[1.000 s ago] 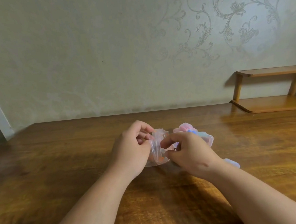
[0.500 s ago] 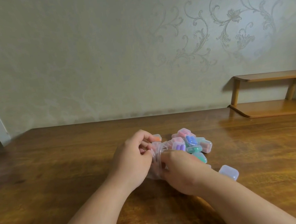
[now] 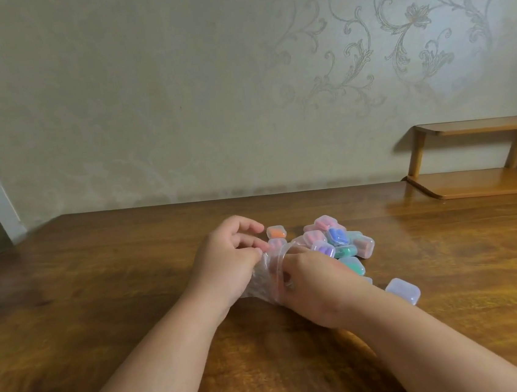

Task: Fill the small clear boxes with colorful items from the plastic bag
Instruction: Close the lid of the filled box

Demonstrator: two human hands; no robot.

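Retrieval from the plastic bag (image 3: pixel 264 279) looks like the step in hand — my left hand (image 3: pixel 226 263) pinches its rim, thumb against forefinger, close beside the pile of filled boxes (image 3: pixel 338 238). My right hand (image 3: pixel 316 284) reaches into the mouth with its fingers hidden, so I cannot tell their grip. Next I'd draw one item out toward the empty clear box (image 3: pixel 402 290) lying apart on the right.

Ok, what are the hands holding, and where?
The left hand pinches the plastic bag at its open rim; the right hand is partly inside it, grip hidden.

left hand (image 3: pixel 226 263) and right hand (image 3: pixel 316 285) bare, forearms (image 3: pixel 159 359) bare too.
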